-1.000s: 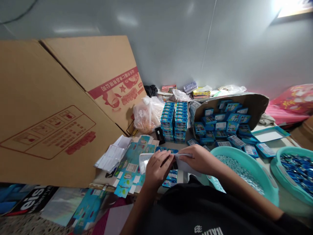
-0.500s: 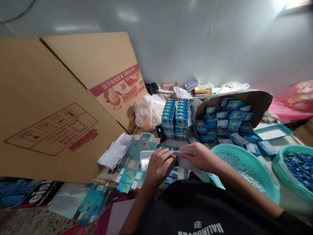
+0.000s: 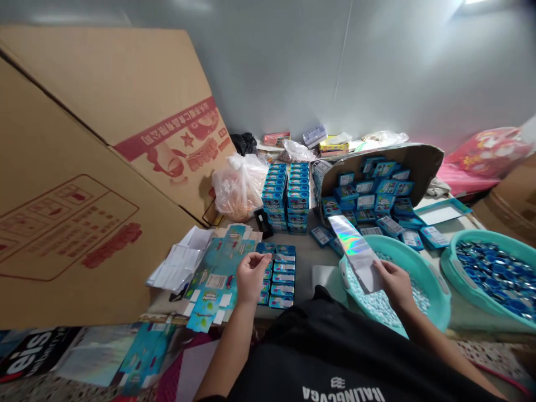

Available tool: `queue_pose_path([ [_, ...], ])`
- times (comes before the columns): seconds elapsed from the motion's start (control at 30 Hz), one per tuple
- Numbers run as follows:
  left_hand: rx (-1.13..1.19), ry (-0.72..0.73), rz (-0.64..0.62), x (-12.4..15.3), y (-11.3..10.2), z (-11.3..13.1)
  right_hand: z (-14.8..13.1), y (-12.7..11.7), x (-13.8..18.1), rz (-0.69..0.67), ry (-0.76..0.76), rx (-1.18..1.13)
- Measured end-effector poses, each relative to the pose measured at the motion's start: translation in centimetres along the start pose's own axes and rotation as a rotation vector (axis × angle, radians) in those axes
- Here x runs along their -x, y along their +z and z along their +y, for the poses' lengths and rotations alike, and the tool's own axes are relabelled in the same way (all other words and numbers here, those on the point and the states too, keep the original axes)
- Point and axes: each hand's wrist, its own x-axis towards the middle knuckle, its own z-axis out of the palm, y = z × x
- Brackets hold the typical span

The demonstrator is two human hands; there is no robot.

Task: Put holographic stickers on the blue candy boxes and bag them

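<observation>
My left hand point(image 3: 250, 276) is closed in a pinch over two columns of small blue packs point(image 3: 282, 277) on the table. A thin, see-through piece like a clear sticker point(image 3: 283, 257) stretches from its fingertips across one of the packs. My right hand point(image 3: 396, 286) grips the lower end of a shiny, rainbow-reflecting strip, which looks like a sticker sheet point(image 3: 349, 241). This strip is held tilted above a turquoise basin point(image 3: 441, 296) of small pale blue candies point(image 3: 368, 304). Flat printed cartons point(image 3: 215, 273) lie left of my left hand.
Two stacks of blue boxes point(image 3: 298, 198) stand behind the packs. An open carton point(image 3: 433, 162) spills more blue boxes. Another basin point(image 3: 450, 262) holds shiny blue pieces at right. A large cardboard box point(image 3: 75, 162) fills the left, beside a plastic bag point(image 3: 238, 184).
My hands were together at the strip and have come apart. The right one has carried the strip rightward over the basin; the left now pinches a thin clear piece over the packs.
</observation>
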Motion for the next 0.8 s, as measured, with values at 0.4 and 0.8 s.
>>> queue_pose_path([
  [0.4, 0.077, -0.278, -0.156, -1.4, 4.0, -0.3, -10.0, 9.1, 1.6, -0.520, -0.470, -0.214],
  [0.8, -0.343, -0.208, -0.175, -5.8, 4.5, -5.4, -8.7, 19.1, -2.6, -0.714, -0.158, -0.424],
])
